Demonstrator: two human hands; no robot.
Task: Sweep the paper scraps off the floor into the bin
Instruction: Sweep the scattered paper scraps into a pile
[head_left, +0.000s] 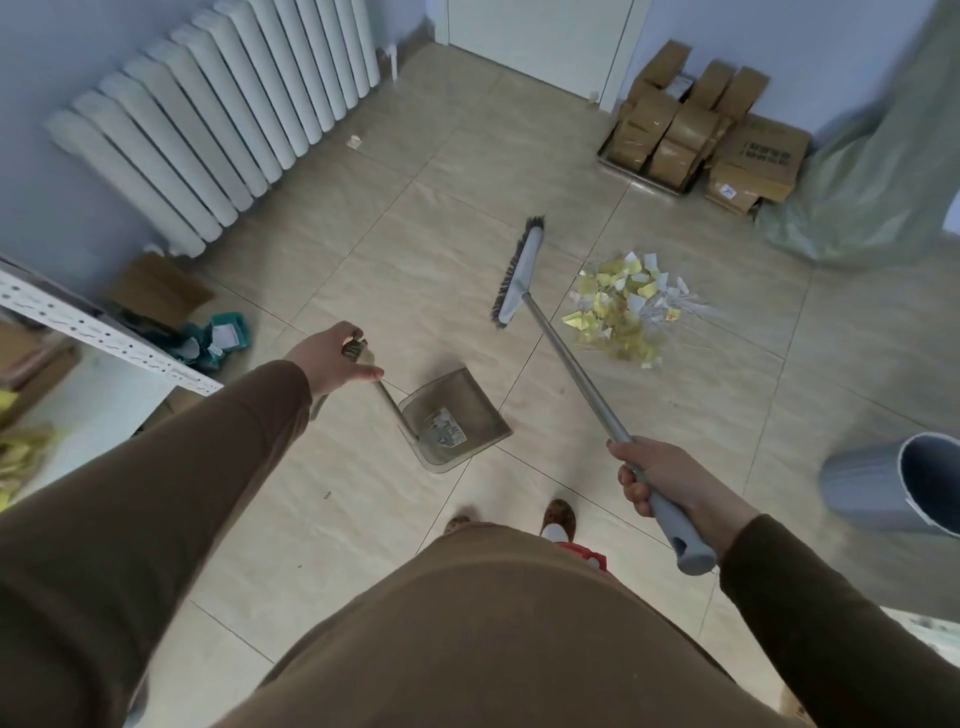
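A heap of yellow and white paper scraps (631, 304) lies on the tiled floor ahead and to the right. My right hand (657, 475) grips the grey handle of a broom (574, 364), whose head (517, 273) hangs just left of the heap, lifted off the floor. My left hand (332, 356) holds the top of a dustpan's handle; the translucent grey-brown dustpan (454, 415) rests on the floor in front of my feet, left of the broom. A grey bin (893, 483) stands at the right edge, near my right arm.
A white radiator (208, 119) lines the left wall. Cardboard boxes (701, 135) are stacked at the back right beside a green bag (872, 171). A white metal shelf (93, 327) and a teal box (223, 338) are at the left. A door stands at the back.
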